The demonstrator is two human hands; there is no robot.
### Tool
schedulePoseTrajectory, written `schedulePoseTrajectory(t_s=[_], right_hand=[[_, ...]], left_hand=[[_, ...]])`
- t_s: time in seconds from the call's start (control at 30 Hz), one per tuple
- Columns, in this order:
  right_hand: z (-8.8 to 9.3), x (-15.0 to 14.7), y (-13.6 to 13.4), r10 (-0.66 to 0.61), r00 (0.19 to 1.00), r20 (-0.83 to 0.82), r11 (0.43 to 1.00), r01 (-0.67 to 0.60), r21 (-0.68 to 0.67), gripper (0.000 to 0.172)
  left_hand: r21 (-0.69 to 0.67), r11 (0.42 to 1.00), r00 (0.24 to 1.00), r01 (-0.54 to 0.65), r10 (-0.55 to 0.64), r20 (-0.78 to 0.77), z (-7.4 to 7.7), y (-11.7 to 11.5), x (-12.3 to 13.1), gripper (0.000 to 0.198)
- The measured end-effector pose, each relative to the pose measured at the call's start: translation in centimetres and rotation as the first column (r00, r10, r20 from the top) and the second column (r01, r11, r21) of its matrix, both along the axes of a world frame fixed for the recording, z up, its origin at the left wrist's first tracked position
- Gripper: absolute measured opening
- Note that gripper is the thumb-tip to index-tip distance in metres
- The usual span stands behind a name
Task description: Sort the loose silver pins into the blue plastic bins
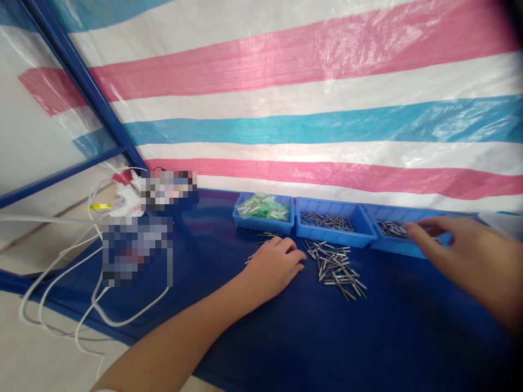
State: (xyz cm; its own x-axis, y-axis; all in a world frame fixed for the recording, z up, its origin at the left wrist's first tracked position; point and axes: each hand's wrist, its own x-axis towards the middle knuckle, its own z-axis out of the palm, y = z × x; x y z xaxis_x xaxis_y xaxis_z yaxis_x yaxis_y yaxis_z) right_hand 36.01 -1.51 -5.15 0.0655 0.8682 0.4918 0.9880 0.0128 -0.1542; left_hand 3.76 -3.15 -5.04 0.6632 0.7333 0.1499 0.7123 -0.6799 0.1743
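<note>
My left hand point(275, 267) lies palm down on the blue table, fingers loosely bent and slightly apart. A few thin metal rods point(267, 234) lie beside it, and one end pokes out at its wrist side; what lies under the palm is hidden. Just right of its fingertips is a loose pile of slim metal rods point(337, 267), some thicker at one end. My right hand point(466, 250) is over the right blue bin point(412, 247), which holds short metal pieces point(392, 228). Its thumb and forefinger come together at the tips; anything between them is too small to make out.
The middle blue bin point(335, 237) holds more metal rods. In the left blue bin point(261, 224) are small green-and-clear plastic packets point(265, 208). White cables point(122, 325) and a power strip point(126, 201) occupy the left side. A striped plastic sheet point(286, 130) hangs behind the table.
</note>
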Motion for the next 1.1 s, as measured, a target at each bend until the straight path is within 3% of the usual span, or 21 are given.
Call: schedulePoseTrajectory(t_s=[0.2,0.47,0.63,1.1], right_hand=[[0.2,-5.8,-1.2,0.256,0.966,-0.028,0.967,-0.255,0.025,0.022],[-1.2,-10.4,-2.5,0.510,0.851,-0.121,0.845,-0.523,-0.114,0.022],[-1.6,-11.8,-3.1,0.558,0.815,-0.156,0.797,-0.578,-0.172,0.021],[-1.5,-12.2,-3.3,0.583,0.797,-0.157,0.782,-0.603,-0.157,0.019]], left_hand=[[-0.029,0.995,0.987,-0.097,0.092,-0.128,1.5,0.1,-1.4,0.029],[-0.051,0.998,0.988,-0.044,0.036,-0.152,0.3,0.8,-1.3,0.013],[-0.008,1.000,0.989,-0.022,0.020,-0.147,-0.2,0.9,-0.8,0.014],[0.029,1.000,0.991,-0.005,0.009,-0.131,-0.5,0.7,-0.1,0.019]])
